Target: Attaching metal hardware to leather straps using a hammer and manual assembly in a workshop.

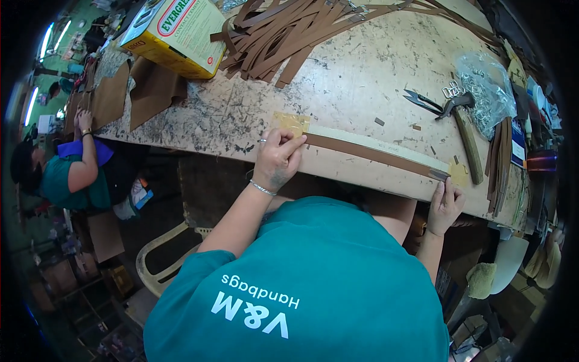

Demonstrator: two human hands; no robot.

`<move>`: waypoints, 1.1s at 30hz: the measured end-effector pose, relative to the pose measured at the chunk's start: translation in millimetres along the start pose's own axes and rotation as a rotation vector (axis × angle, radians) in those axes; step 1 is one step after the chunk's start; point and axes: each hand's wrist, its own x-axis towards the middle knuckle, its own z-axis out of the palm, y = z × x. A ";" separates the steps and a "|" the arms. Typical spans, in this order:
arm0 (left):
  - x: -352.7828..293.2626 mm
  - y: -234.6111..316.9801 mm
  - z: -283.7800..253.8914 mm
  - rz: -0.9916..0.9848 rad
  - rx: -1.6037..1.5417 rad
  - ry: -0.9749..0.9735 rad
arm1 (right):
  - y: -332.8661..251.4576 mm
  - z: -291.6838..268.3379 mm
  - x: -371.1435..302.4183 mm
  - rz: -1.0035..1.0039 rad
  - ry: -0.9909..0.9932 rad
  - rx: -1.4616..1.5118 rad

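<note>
A brown leather strap [368, 155] lies along the table's near edge, against a pale straight guide strip [386, 146]. Yellow tape [292, 123] covers the guide's left end, and another piece of yellow tape [458, 174] is at its right end. My left hand [280, 158] is closed, its thumb and fingertips pinching the strap's left end. At the opposite end, my right hand [445, 208] has its fingertips drawn together on the strap's tip, by a small greyish piece [438, 174].
A pile of brown straps [289, 36] and a yellow-white can [181, 39] occupy the far side. Thread snips [423, 102], a hammer [467, 136] and a plastic bag of metal rings [485, 90] lie right. Another person [69, 169] works at left, near brown leather pieces [154, 90].
</note>
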 end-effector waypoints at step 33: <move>83.2 161.7 155.9 0.471 -0.555 -0.627 | -2.0 -15.2 26.8 0.198 -0.171 0.221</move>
